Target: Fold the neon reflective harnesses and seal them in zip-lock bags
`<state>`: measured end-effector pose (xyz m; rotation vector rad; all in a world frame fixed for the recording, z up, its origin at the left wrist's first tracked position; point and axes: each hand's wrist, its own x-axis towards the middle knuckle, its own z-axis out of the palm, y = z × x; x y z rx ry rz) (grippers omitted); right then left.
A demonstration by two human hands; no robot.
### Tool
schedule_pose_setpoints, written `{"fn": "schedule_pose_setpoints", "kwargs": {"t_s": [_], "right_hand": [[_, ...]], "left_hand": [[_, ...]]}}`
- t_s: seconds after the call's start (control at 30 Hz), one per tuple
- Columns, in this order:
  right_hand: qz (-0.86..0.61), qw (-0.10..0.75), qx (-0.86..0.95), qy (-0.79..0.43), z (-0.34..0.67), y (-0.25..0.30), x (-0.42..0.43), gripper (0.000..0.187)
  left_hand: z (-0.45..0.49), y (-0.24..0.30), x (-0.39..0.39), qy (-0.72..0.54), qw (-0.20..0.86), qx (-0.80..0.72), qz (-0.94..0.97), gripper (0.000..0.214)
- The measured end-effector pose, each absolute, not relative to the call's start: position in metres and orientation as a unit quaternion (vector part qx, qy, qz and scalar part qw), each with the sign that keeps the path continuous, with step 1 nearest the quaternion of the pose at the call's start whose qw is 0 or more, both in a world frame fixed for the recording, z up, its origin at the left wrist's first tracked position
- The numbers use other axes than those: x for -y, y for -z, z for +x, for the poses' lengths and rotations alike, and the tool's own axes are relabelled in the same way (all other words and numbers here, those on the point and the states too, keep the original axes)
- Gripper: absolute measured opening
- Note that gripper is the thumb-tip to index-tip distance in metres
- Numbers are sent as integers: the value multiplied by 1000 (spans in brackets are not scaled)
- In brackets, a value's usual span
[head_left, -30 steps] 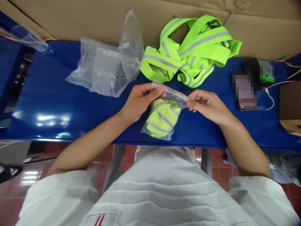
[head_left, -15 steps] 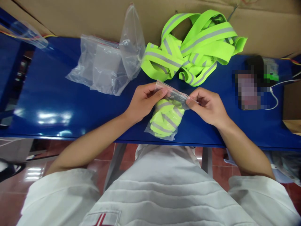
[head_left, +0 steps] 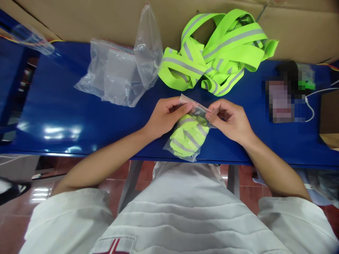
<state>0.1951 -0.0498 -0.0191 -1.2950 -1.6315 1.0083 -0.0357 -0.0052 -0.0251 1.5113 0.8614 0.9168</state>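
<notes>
Between my hands is a small clear zip bag (head_left: 194,158) with a red line along its top. A rolled bundle of neon yellow-green reflective strap (head_left: 188,135) with grey stripes fills its lower part. My left hand (head_left: 169,116) pinches the bag's top edge on the left, thumb uppermost. My right hand (head_left: 230,120) pinches the same edge on the right, its fingertips partly hidden under the thumb. A loose heap of the same reflective strap (head_left: 225,46) lies just beyond both hands.
Several clear zip bags (head_left: 119,76) lie at the back left of the blue table (head_left: 79,123); one stands up against the cardboard (head_left: 92,21). At right are a blurred-out phone (head_left: 279,102), a white cable (head_left: 313,111) and a cardboard box (head_left: 329,116).
My thumbs are slightly closer together along the bag's top edge; my right hand has shifted left, my left hand a little right. The bag has moved slightly towards me.
</notes>
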Motion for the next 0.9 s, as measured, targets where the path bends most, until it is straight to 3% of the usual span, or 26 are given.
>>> {"fn": "schedule_pose_setpoints", "kwargs": {"t_s": [0.37, 0.63, 0.9], "right_hand": [[-519, 349, 671, -398, 196, 19, 51, 33], [-518, 347, 667, -408, 192, 19, 51, 32], [-504, 320, 708, -377, 190, 19, 52, 28]], "left_hand": [[-32, 24, 9, -355, 549, -363, 664, 29], [-33, 28, 9, -347, 518, -348, 700, 43], [-30, 32, 11, -329, 501, -347, 721, 37]]}}
